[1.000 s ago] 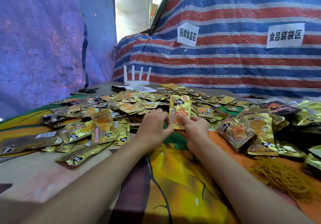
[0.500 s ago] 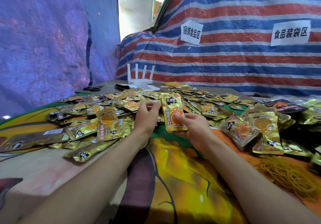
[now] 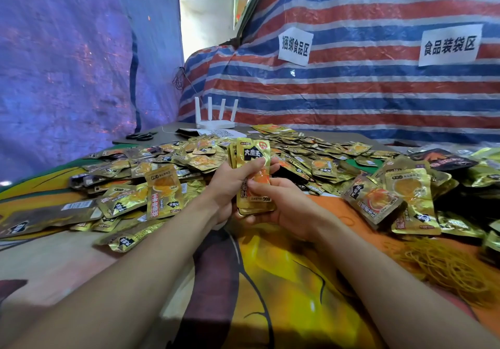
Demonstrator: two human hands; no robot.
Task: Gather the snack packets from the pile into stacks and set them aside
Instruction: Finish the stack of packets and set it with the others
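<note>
We hold a small stack of packets (image 3: pixel 253 156) up with 2 hands, its long side up and down. Our left hand (image 3: pixel 230 183) wraps its middle. Our right hand (image 3: pixel 284 210) pinches its bottom. The pile (image 3: pixel 311 159) lies just behind, equally near both. Fingers hide how many packets we hold.

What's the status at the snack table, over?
Upright stack of gold foil snack packets gripped by left hand and right hand. Loose packet pile behind. Nothing blocking.

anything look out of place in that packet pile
A black packet at the far right edge of the pile stands out among the gold ones. A white router also sits behind the pile.
</note>
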